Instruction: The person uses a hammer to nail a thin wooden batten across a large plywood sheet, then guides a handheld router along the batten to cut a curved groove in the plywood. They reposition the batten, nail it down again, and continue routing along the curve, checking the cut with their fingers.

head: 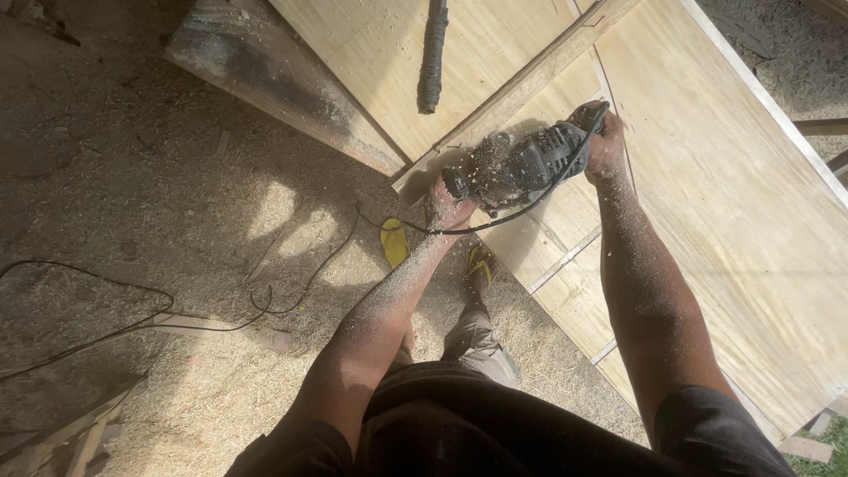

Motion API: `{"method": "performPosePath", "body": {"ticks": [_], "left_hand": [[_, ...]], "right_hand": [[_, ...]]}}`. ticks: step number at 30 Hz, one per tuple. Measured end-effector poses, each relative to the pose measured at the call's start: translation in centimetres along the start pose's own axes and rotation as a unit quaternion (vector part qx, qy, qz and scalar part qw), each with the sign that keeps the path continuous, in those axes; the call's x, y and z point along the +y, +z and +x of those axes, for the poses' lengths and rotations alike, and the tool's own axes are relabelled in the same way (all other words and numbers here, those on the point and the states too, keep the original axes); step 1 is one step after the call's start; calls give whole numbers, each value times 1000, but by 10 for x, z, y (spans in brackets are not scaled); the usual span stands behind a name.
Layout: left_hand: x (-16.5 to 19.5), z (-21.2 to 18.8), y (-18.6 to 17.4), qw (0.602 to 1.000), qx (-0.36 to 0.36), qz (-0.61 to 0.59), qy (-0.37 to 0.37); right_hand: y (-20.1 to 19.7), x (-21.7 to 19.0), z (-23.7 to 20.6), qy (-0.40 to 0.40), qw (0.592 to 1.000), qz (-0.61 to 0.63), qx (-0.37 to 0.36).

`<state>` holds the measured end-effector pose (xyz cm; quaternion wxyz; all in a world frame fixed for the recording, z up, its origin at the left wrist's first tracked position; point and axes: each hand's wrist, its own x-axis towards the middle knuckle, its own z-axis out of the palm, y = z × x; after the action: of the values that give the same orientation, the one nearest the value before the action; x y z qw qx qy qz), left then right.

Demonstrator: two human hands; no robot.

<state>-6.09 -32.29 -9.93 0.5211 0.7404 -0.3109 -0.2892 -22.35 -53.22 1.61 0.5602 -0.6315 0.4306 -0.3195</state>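
Both hands on one black circular saw (521, 163), centre frame, slightly toward 1 o'clock. Left hand (448, 208) curled tight on the front knob at the saw's 8 o'clock end. Right hand (603, 141) wrapped shut round the rear handle at the 2 o'clock end. Both forearms dusted with sawdust. Saw resting on a plywood sheet (707, 203), beside a wood strip (521, 88) running from 8 toward 1 o'clock. One black cord (495, 221) looping under the saw, trailing off to 9 o'clock across the sawdust-covered ground (177, 203). One dark rod-like tool (432, 53) lying on the plywood at 12 o'clock. Two yellow sandals (395, 240), at 6 o'clock below the saw.
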Motion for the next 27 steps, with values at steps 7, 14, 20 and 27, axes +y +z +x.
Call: {"method": "performPosePath", "body": {"ticks": [7,14,20,27], "left_hand": [[6,-12,-15,1000,3,3,-7],[7,-19,-26,1000,7,4,29],[-13,-23,-24,996,29,-45,69],[-8,-34,-42,992,-1,-121,28]], "right_hand": [[8,4,-7,14,1000,23,-4],[15,1,-17,0,1000,16,-21],[26,-3,-28,-11,999,20,-23],[40,-4,-43,-19,1000,-20,-13]]}}
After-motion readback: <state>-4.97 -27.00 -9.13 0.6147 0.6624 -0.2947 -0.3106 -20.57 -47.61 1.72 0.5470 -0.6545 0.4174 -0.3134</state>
